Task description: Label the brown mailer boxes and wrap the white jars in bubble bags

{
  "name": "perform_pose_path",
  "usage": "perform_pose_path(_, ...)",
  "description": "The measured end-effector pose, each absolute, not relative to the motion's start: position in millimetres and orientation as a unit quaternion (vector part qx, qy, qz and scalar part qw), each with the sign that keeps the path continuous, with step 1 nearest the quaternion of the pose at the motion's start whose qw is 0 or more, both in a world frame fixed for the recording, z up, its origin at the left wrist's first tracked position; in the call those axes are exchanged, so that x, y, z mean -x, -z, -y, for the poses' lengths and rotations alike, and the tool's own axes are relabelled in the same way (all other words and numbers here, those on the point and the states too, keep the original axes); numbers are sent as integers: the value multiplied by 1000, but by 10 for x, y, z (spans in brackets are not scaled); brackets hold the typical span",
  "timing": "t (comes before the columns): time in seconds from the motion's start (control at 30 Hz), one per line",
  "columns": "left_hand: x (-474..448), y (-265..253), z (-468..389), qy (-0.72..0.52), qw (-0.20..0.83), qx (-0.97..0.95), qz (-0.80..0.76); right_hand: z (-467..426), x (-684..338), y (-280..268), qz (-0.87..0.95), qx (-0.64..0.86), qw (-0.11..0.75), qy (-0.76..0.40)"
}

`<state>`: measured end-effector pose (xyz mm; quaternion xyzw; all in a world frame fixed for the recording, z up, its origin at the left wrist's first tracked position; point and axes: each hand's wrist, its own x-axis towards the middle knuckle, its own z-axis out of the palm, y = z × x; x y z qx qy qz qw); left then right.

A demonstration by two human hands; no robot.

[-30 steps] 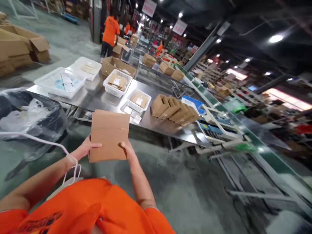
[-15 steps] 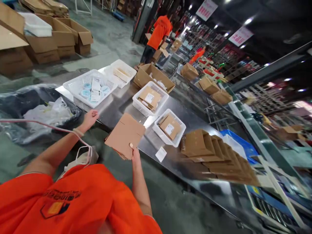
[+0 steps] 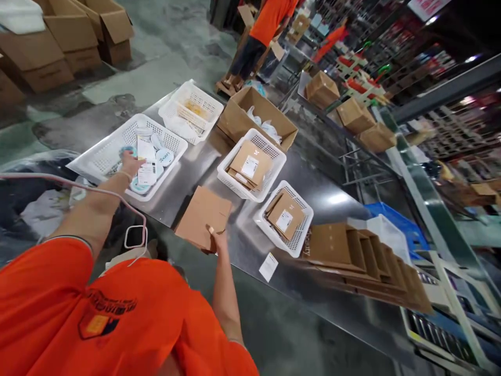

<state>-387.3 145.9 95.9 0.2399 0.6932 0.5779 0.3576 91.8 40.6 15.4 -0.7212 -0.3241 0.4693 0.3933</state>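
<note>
My left hand [image 3: 131, 164] reaches into a white perforated basket [image 3: 102, 151] at the left of the metal table. Its fingers touch a round teal-labelled item there, with the thumb held apart beside a white slip with a barcode [image 3: 147, 171]. Several more round items [image 3: 165, 156] with white and teal faces lie in the same basket. My right hand [image 3: 217, 240] grips the near right corner of a small stack of flat brown cardboard [image 3: 203, 216], thumb on top. The stack lies over the table's front edge.
Two white baskets [image 3: 260, 196] [image 3: 263, 225] hold labelled flat cartons. A label sheet [image 3: 268, 267] lies near the front edge. Folded brown boxes [image 3: 332, 243] lean in a row at right. An open carton [image 3: 235, 117] stands behind. A pink cord [image 3: 74, 183] crosses at left.
My left hand has moved forward from beside the table edge into the basket of round items. The right hand keeps its grip on the cardboard. The view has tilted downward.
</note>
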Motion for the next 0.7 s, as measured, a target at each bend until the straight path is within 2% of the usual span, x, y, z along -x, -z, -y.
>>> perform_pose_path(0.07,3895,-956,-1472,-591,372,-219,-682,-436,-881,-318,365,773,392,-339)
perform_pose_path(0.13,3887,-999,-1373,-608,395,-223,-652,-469,-790,-500,402,774,393,-291)
perform_pose_path(0.2,3816,-1058,-1154,-622,419,-240,-617,-516,-641,-679,448,725,387,-352)
perform_pose_path(0.33,3418,-1152,-489,-620,477,-276,-558,-647,-211,-1011,510,568,342,-547)
perform_pose_path(0.47,2827,-1235,146,-607,521,-288,-526,-786,186,-1307,488,431,319,-689)
perform_pose_path(0.57,2455,-1271,496,-606,514,-292,-532,-835,328,-1445,481,390,296,-727)
perform_pose_path(0.7,2218,-1172,865,-562,502,-295,-588,-744,330,-1462,502,388,285,-719)
